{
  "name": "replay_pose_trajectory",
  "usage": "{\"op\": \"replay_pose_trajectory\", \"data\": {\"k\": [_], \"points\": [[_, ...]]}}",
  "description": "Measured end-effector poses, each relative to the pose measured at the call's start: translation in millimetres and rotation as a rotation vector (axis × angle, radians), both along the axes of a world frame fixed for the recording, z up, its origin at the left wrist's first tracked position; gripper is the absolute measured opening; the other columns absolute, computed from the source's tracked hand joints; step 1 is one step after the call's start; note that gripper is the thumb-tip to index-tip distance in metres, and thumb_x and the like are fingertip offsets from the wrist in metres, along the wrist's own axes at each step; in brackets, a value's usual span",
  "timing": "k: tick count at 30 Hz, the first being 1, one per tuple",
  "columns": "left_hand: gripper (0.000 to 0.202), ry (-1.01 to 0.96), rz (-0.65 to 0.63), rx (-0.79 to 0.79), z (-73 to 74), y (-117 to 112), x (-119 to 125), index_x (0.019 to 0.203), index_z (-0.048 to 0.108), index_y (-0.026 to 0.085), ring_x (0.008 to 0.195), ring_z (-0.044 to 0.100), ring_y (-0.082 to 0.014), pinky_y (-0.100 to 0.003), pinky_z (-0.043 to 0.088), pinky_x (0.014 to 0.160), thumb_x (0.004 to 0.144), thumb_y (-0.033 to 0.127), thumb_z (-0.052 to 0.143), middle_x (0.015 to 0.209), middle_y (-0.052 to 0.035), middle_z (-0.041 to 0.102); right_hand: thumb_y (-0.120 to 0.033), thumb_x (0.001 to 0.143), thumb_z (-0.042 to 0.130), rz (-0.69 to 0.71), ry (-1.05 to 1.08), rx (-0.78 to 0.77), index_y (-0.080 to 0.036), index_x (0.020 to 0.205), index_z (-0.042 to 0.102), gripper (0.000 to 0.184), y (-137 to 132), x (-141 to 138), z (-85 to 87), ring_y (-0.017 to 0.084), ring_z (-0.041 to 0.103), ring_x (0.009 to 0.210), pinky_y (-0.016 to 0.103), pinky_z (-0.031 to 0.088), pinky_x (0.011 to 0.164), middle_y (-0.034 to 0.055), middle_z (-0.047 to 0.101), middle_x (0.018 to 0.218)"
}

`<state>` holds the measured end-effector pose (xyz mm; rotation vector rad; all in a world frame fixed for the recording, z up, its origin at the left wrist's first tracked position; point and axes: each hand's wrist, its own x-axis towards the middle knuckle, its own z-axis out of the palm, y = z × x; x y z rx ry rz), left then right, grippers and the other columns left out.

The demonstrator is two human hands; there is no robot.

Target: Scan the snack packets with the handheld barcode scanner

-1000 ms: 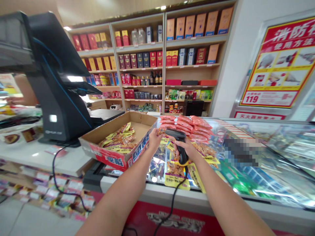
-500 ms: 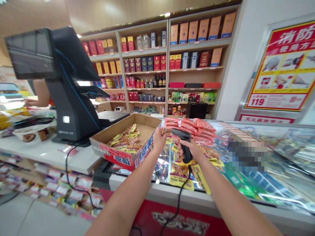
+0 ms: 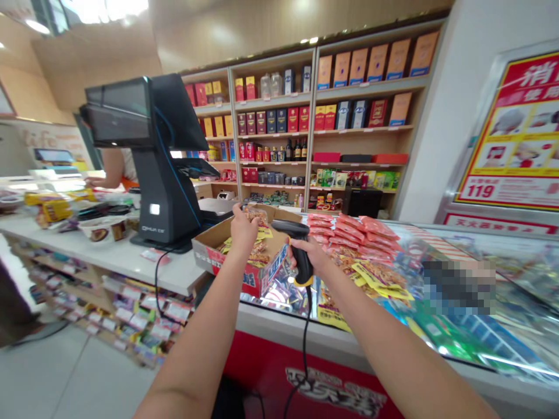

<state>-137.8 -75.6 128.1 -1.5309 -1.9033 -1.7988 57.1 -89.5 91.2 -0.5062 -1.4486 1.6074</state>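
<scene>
My left hand (image 3: 243, 228) is closed on a snack packet (image 3: 257, 216) with a clear window and a yellow edge, held over the cardboard box (image 3: 205, 254). Similar yellow-edged packets lie inside that box, partly hidden by my left hand and forearm. In my right hand (image 3: 311, 251) is a black handheld barcode scanner (image 3: 301, 247), its head pointing left toward the held packet. A cable hangs down from its grip. More yellow-edged packets (image 3: 384, 280) lie on the glass counter to the right of my right hand, in front of stacked pink-red packets (image 3: 345, 230).
A black checkout terminal (image 3: 163, 180) stands on the white counter (image 3: 126, 262) at left, beside bowls and snack packs. Behind it shows a person's arm (image 3: 111, 169). Shelves of boxed goods (image 3: 275, 119) line the back wall. Green packs (image 3: 430, 326) show at right.
My view has swung left. My left hand has moved away from beside the scanner to over the box with the packet. The scanner has also shifted left, near the box's right side.
</scene>
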Motion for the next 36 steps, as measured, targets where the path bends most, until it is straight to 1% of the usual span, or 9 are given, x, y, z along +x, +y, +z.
{"op": "replay_pose_trajectory", "data": {"k": [3,5,9,13,18,22,27,32,36], "points": [[0.072,0.038,0.097,0.081,-4.8,-1.6,-21.5,0.133,0.036,0.009,0.134,0.037,-0.0346,-0.050,0.029,0.110,0.069,0.013,0.066,0.135,-0.0250,0.046,-0.037,0.066,0.068,0.054,-0.001,-0.016,-0.017,0.080,0.060,0.025,-0.6,-16.5,-9.8,0.012,0.054,0.037,0.024,0.049,0.038,-0.0008,0.063,0.053],[0.068,0.073,0.101,0.141,-6.6,-3.6,-19.9,0.134,0.036,0.008,0.140,0.026,-0.0339,-0.050,0.024,0.114,0.072,0.012,0.063,0.144,-0.0255,0.034,-0.037,0.066,0.069,0.055,0.002,-0.015,-0.017,0.080,0.061,0.026,-0.4,-17.3,-13.4,0.012,0.053,0.037,0.024,0.049,0.037,-0.0008,0.063,0.053],[0.050,0.142,-0.053,0.269,-7.8,-6.7,17.8,0.130,0.041,0.014,0.140,0.029,-0.0268,-0.043,0.028,0.114,0.081,0.011,0.051,0.145,-0.0186,0.034,-0.036,0.065,0.070,-0.034,0.014,-0.012,-0.017,0.077,0.060,0.025,1.1,6.1,-13.6,0.012,0.054,0.037,0.025,0.049,0.038,-0.0019,0.062,0.053],[0.047,0.129,-0.233,0.299,-17.9,1.9,72.8,0.128,0.043,0.017,0.126,0.046,-0.0232,-0.039,0.042,0.104,0.082,0.009,0.048,0.136,-0.0153,0.045,-0.034,0.065,0.070,-0.174,0.029,-0.017,-0.017,0.075,0.059,0.023,10.4,50.6,-18.2,0.012,0.054,0.038,0.025,0.050,0.038,-0.0024,0.061,0.054],[0.035,0.287,-0.476,-0.028,-54.3,31.1,137.9,0.110,0.058,0.018,0.106,0.059,-0.0228,-0.036,0.047,0.094,0.078,0.006,0.049,0.107,-0.0108,0.065,-0.036,0.066,0.071,-0.333,0.080,-0.033,-0.018,0.072,0.058,0.023,23.5,103.9,-33.4,0.011,0.053,0.037,0.024,0.047,0.037,-0.0024,0.060,0.053],[0.024,0.305,-0.522,-0.358,-90.1,61.2,172.7,0.100,0.064,0.013,0.089,0.064,-0.0222,-0.033,0.049,0.080,0.077,0.012,0.057,0.093,-0.0116,0.069,-0.039,0.069,0.068,-0.420,0.114,-0.049,-0.018,0.067,0.057,0.024,28.4,124.0,-46.7,0.013,0.053,0.038,0.023,0.045,0.036,-0.0021,0.057,0.045],[0.018,0.171,-0.608,-0.471,-120.8,91.4,178.4,0.074,0.068,0.013,0.070,0.060,-0.0167,-0.027,0.044,0.065,0.072,0.031,0.069,0.069,-0.0046,0.067,-0.040,0.070,0.068,-0.517,0.077,-0.005,-0.017,0.062,0.059,0.026,33.4,123.9,-59.0,0.013,0.054,0.036,0.025,0.045,0.038,-0.0005,0.058,0.045],[0.016,-0.007,-0.815,-0.420,-136.4,106.3,170.6,0.060,0.064,0.013,0.056,0.051,-0.0113,-0.024,0.037,0.056,0.060,0.025,0.075,0.056,0.0012,0.058,-0.039,0.071,0.067,-0.504,0.021,0.054,-0.016,0.060,0.060,0.027,34.5,119.8,-60.3,0.013,0.054,0.036,0.024,0.045,0.037,0.0008,0.059,0.046],[0.011,-0.174,-0.773,-0.309,-137.1,110.2,166.9,0.062,0.057,0.015,0.055,0.049,-0.0099,-0.023,0.036,0.056,0.065,0.019,0.067,0.056,0.0034,0.054,-0.039,0.070,0.068,-0.480,0.040,0.023,-0.016,0.063,0.060,0.025,32.7,119.6,-58.4,0.012,0.053,0.037,0.024,0.045,0.037,0.0001,0.060,0.049]]}}
